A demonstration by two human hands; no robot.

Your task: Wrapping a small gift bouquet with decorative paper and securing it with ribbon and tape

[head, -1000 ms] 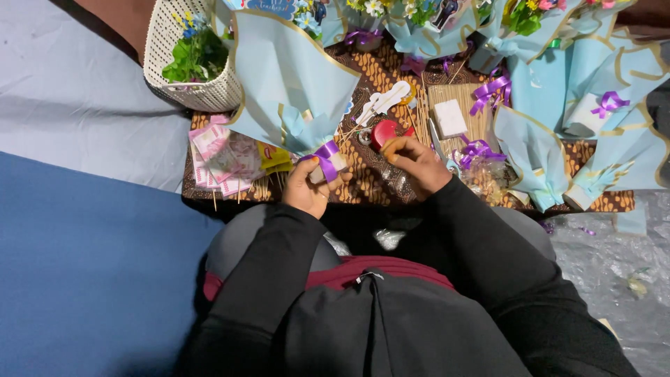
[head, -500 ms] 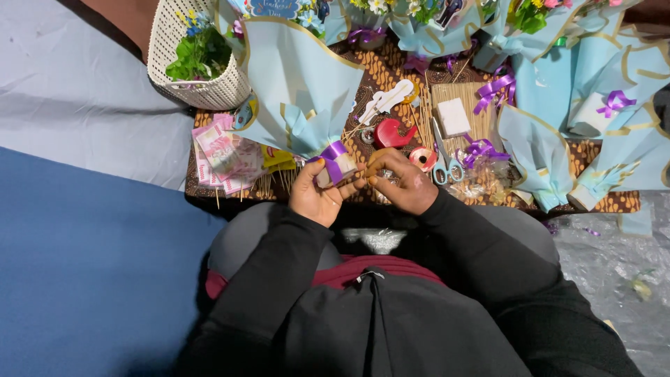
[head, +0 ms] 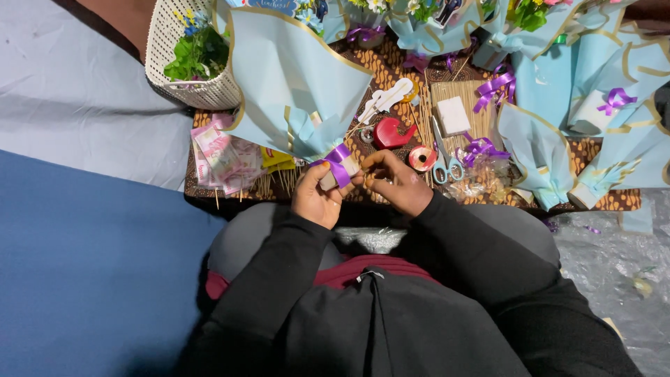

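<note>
1. Close above the lap, the stem of a pale blue wrapped bouquet point(head: 296, 84) is gripped in the left hand point(head: 317, 197), fingers closed around the paper neck where a purple ribbon point(head: 340, 164) is bound.
2. Just beside it, the right hand point(head: 398, 183) is held with fingertips pinched together at the ribbon's edge; whether a strip of tape or only ribbon is pinched cannot be told.
3. The binding is judged best done with the neck kept squeezed tight while the ribbon is pulled snug, so the paper folds are not loosened.
4. Slightly beyond, on the patterned brown mat point(head: 391, 66), a red tape dispenser point(head: 391, 132), a small roll of red tape point(head: 421, 158) and blue-handled scissors point(head: 444, 164) are laid within reach.
5. To the left, a pink stack of printed paper notes point(head: 220, 157) is spread flat.
6. Farther off, a white square packet point(head: 453, 115) is set on bamboo skewers, and a white woven basket point(head: 188, 63) of greenery is placed at the mat's far left corner.
7. Along the far and right edge, more blue wrapped bouquets point(head: 593, 77) with purple bows are lined up.
</note>
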